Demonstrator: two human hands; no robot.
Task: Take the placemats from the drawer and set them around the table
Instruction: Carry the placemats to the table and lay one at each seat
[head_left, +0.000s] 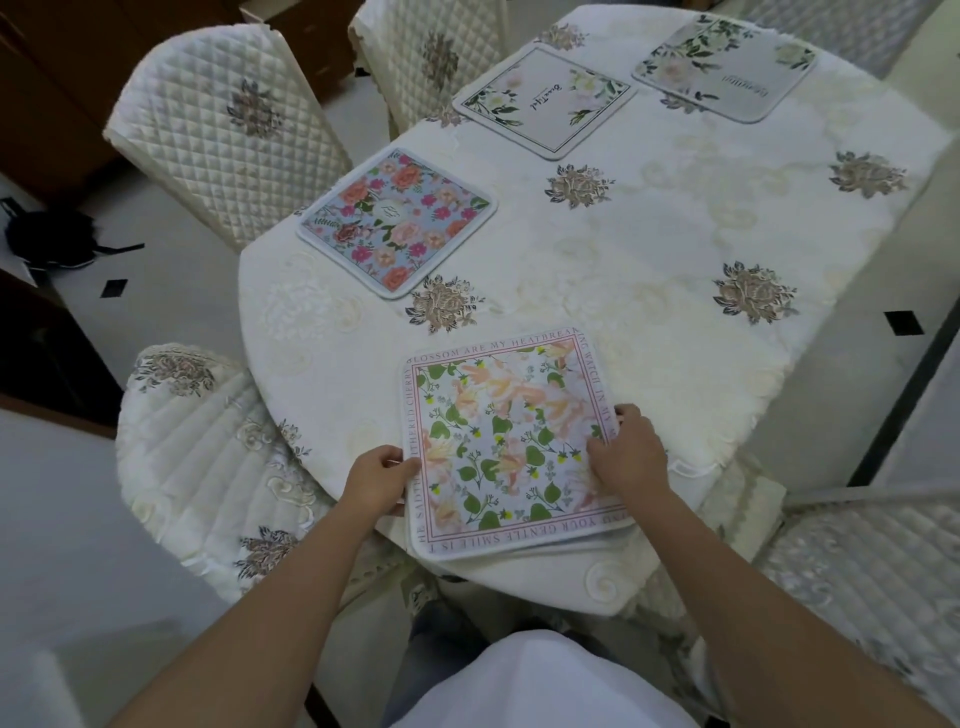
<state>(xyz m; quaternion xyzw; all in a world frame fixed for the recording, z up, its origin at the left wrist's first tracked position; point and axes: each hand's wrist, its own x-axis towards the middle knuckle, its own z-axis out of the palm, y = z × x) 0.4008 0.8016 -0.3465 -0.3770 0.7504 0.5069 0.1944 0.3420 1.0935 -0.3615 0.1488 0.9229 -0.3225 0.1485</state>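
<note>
Left hand (375, 480) pinched the left edge of the nearest placemat (511, 447); right hand (626, 452) gripped its right edge, fingertips hidden underneath. More mats beneath, count unclear. It lay at the worktop (649, 270) near edge; three other placemats (397, 221) along the left.

near edge: stack of placemats (511, 447) on table (675, 270) | left hand (375, 483) at its left side, right hand (631, 457) on its right | beyond, along left edge: three placemats (397, 223) (545, 98) (724, 67) | chairs (218, 135) left
</note>
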